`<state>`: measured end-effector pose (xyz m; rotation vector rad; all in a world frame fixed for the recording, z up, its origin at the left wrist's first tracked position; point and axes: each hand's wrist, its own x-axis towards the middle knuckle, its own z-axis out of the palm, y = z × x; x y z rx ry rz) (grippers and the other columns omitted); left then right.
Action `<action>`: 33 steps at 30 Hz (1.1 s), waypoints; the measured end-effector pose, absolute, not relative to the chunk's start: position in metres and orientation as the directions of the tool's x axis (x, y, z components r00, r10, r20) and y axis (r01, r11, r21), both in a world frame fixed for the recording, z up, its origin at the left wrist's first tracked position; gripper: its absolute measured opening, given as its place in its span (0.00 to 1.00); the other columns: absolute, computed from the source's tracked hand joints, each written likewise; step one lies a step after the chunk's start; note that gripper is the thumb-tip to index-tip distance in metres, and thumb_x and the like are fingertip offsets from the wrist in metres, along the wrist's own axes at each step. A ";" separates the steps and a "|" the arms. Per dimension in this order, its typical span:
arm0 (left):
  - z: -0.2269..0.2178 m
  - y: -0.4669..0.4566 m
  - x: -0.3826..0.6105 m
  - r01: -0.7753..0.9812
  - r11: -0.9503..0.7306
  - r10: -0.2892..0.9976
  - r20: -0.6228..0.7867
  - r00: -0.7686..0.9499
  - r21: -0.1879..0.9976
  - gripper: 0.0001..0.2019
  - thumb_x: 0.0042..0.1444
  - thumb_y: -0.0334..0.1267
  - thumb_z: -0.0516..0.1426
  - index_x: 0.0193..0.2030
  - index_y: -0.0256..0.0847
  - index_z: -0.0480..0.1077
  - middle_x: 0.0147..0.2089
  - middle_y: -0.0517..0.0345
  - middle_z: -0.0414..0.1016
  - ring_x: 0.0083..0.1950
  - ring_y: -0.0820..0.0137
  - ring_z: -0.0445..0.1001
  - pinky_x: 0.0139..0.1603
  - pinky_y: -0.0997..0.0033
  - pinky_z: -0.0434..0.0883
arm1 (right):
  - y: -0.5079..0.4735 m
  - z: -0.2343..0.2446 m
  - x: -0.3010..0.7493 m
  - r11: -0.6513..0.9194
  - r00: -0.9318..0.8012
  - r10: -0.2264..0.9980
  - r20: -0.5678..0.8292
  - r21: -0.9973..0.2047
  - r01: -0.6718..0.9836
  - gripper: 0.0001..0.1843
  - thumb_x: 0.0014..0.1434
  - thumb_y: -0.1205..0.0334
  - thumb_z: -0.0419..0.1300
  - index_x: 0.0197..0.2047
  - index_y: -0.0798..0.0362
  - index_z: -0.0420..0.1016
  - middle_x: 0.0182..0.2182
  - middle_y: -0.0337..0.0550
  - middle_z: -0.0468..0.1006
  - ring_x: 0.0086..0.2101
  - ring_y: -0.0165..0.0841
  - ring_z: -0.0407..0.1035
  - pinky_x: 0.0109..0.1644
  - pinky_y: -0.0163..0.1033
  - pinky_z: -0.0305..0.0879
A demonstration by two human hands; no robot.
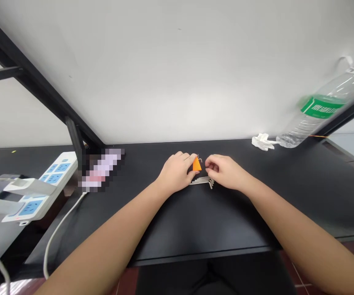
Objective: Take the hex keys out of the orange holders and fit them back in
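**Loose keys, easy to scatter**

On bench [195,229]: left hand [177,174] in closed grip on orange holder [197,164]; right hand [226,172] pinched shut just beside, on what, cannot tell; hex keys [201,180] fanned beneath, between the hands; liable to scatter under a careless nudge; farther back, tilted bottle [321,110] well apart.

We see a plain white wall [177,69], evenly lit, rising behind a matte black surface [195,225]. A black metal frame bar [41,88] runs slanted across the wall at the left, and a second dark bar [348,112] crosses the right corner. At the left lies a white power strip with blue sockets [54,172], its white cable [57,229] hanging down. A clear plastic bottle with a green label [321,108] stands at the far right. Below the front edge shows a reddish-brown floor [290,272].
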<state>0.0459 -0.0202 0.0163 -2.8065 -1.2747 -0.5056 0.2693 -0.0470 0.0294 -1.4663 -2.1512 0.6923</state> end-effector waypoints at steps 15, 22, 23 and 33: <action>0.018 -0.020 0.047 0.736 -0.673 0.723 0.273 0.635 0.070 0.20 0.63 0.46 0.61 0.59 0.43 0.68 0.47 0.51 0.76 0.49 0.59 0.71 0.48 0.60 0.67 | -0.025 0.012 0.276 -0.012 -0.124 0.990 -0.063 -0.926 0.378 0.09 0.51 0.67 0.60 0.38 0.52 0.74 0.27 0.37 0.75 0.25 0.29 0.70 0.30 0.34 0.68; 0.017 -0.021 0.047 0.744 -0.664 0.736 0.240 0.633 0.072 0.20 0.63 0.44 0.61 0.60 0.44 0.68 0.48 0.50 0.77 0.50 0.58 0.71 0.48 0.59 0.68 | -0.026 0.017 0.281 -0.048 -0.144 0.982 -0.125 -0.892 0.450 0.09 0.52 0.69 0.60 0.38 0.52 0.75 0.27 0.39 0.76 0.26 0.30 0.72 0.29 0.33 0.69; 0.018 -0.021 0.047 0.745 -0.664 0.736 0.238 0.634 0.071 0.20 0.63 0.44 0.61 0.60 0.44 0.68 0.48 0.50 0.77 0.51 0.58 0.71 0.48 0.59 0.68 | -0.027 0.018 0.278 -0.051 -0.143 0.982 -0.124 -0.902 0.429 0.10 0.53 0.69 0.60 0.39 0.51 0.75 0.28 0.39 0.77 0.26 0.30 0.72 0.28 0.33 0.69; 0.018 -0.020 0.044 0.756 -0.652 0.744 0.236 0.625 0.053 0.20 0.63 0.43 0.60 0.61 0.43 0.68 0.48 0.51 0.77 0.51 0.58 0.71 0.48 0.58 0.68 | -0.024 0.019 0.285 -0.075 -0.123 0.984 -0.129 -0.926 0.370 0.03 0.55 0.66 0.61 0.36 0.54 0.74 0.24 0.39 0.76 0.23 0.29 0.70 0.29 0.34 0.70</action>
